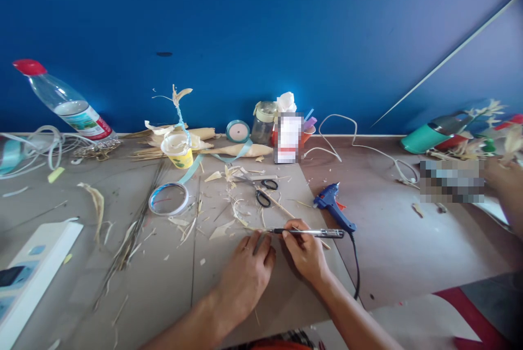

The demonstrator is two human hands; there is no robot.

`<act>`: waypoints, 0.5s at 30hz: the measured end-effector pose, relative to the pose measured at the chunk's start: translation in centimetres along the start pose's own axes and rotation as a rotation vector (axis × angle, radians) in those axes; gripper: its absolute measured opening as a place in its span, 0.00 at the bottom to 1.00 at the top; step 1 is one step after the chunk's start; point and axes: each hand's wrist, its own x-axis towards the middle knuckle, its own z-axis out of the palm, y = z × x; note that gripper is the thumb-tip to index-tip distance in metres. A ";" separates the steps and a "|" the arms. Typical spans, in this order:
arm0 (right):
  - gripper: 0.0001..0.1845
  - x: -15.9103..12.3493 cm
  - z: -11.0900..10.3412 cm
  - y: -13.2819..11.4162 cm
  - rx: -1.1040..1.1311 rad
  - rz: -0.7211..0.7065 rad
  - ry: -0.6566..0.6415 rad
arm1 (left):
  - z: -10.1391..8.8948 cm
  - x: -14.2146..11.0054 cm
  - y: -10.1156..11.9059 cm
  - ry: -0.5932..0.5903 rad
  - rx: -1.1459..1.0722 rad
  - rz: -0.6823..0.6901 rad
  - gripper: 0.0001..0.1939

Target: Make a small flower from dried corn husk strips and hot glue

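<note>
A black and clear pen (333, 233) lies nearly level in my right hand (304, 246), gripped between thumb and fingers. Its tip points left and reaches the fingertips of my left hand (249, 265). Those fingers are curled together on the table; what they pinch is mostly hidden, though a thin pale strip (247, 225) shows just beyond them. Black-handled scissors (263, 197) lie behind my hands, with a slim wooden stick (281, 207) running past them towards my right hand. To the right rests a blue hot glue gun (333, 205) with its cord trailing forward.
Husk scraps litter the table (229, 306). A tape roll (168, 199), a yellow-and-white cup with a wrapped stem (180, 156), a tilted bottle (77, 104) and a power strip (35, 279) stand left. Another person's hand (506, 186) is at far right.
</note>
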 end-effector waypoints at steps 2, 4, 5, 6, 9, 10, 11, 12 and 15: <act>0.05 0.0 0.0 0.1 -0.002 0.004 0.000 | 0.1 0.0 0.0 0.008 0.005 0.004 0.14; 0.05 -0.1 0.0 0.2 -0.007 0.008 -0.002 | 0.2 0.0 -0.1 0.010 0.005 0.006 0.14; 0.06 -0.1 0.1 0.2 -0.008 0.010 -0.001 | 0.2 0.0 -0.1 0.010 0.005 0.005 0.13; 0.06 -0.1 0.1 0.3 -0.006 0.012 -0.001 | 0.3 0.0 -0.1 0.010 0.004 0.003 0.13; 0.05 -0.2 0.0 0.2 0.008 0.020 -0.001 | 0.3 0.0 -0.1 0.008 0.000 0.002 0.13; 0.05 -0.2 0.0 0.2 0.011 0.023 0.000 | 0.2 0.0 -0.1 0.007 0.001 0.004 0.13; 0.05 -0.2 0.0 0.2 0.014 0.027 -0.001 | 0.2 0.0 -0.1 0.006 0.001 0.007 0.13; 0.05 -0.2 0.0 0.2 0.015 0.031 -0.001 | 0.1 0.0 -0.1 0.005 0.003 0.008 0.13; 0.06 -0.2 -0.1 0.0 0.012 0.032 -0.002 | 0.0 0.0 -0.1 0.004 0.004 0.010 0.14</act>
